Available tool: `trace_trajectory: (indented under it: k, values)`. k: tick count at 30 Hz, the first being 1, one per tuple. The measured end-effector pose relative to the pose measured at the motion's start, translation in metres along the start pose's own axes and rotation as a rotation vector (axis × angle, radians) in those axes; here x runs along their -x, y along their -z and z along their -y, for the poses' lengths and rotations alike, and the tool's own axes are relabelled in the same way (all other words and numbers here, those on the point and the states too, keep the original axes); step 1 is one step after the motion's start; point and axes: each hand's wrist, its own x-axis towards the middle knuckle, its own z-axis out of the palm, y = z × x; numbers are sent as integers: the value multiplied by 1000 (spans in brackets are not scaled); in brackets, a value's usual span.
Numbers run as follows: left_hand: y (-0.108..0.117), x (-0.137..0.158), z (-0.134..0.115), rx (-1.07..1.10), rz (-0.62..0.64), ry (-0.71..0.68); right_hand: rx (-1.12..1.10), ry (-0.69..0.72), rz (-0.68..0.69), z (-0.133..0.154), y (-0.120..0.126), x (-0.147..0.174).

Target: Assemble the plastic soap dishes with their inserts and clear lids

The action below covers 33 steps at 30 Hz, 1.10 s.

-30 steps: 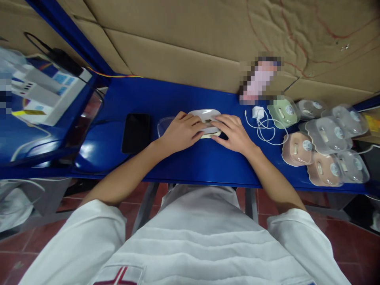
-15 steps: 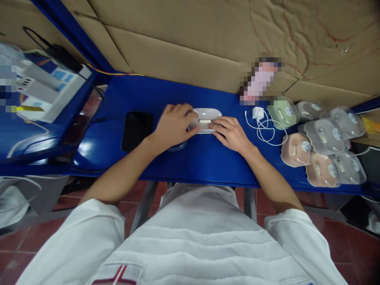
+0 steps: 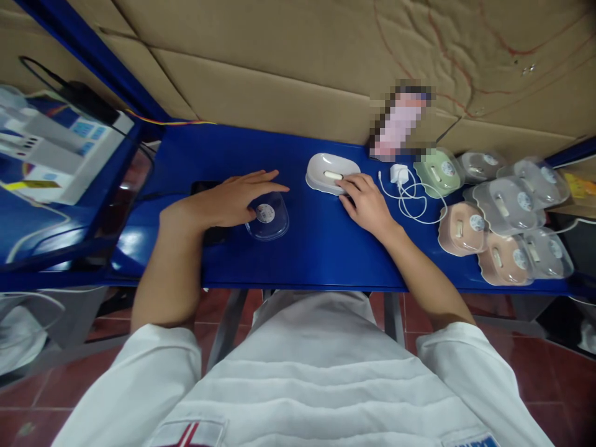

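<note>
A white soap box (image 3: 321,162), lidless and shallow with a small cream bar (image 3: 333,176) in its middle, rests on the blue table. My right hand (image 3: 367,202) grips its right end, fingers bent over the rim by the bar and thumb at the near side. To the left lies a clear plastic lid (image 3: 274,226) with a round white label. My left hand (image 3: 235,198) is over the lid's upper left part, fingers stretched out and thumb by the label; whether it touches the lid I cannot tell. A dark phone-like slab (image 3: 214,234) lies partly hidden under my left wrist.
Several lidded boxes in green, peach and grey, such as a peach one (image 3: 460,230), are grouped at the right. A white charger (image 3: 399,174) with a coiled cable lies before a blurred-out phone-like object (image 3: 398,127). Cardboard (image 3: 261,74) walls the back. Electrical gear (image 3: 88,155) sits left.
My left hand has left the white soap box and moved left over the clear lid, which now shows more. The box sits slightly farther back, tilted, with my right hand still on it.
</note>
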Motion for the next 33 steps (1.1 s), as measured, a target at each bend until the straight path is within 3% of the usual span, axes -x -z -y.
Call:
trace_trajectory:
  k: [3,6,9,12,16,23,27,33]
  values:
    - [-10,-9,-9,14,-7,-14,-13,5,-2,-1,-1,0]
    - [-23,-16,-11,9,-95,11,-23,23,-22,-4,-2,0]
    - [-28,-15,-8,-3,-147,99,-39,35,-37,-7,-5,0]
    - [-27,-10,-4,-9,-103,221,-45,41,-30,-8,-6,1]
    - [-22,-8,-5,-64,-28,177,-27,48,-37,-9,-7,1]
    - [-13,-13,-21,-8,-252,18,-47,117,-29,-8,-7,1]
    - [-19,-20,-33,27,-394,30,-125,233,-7,1,-6,4]
    - [-34,-29,-51,18,-456,105,-179,144,-228,8,2,6]
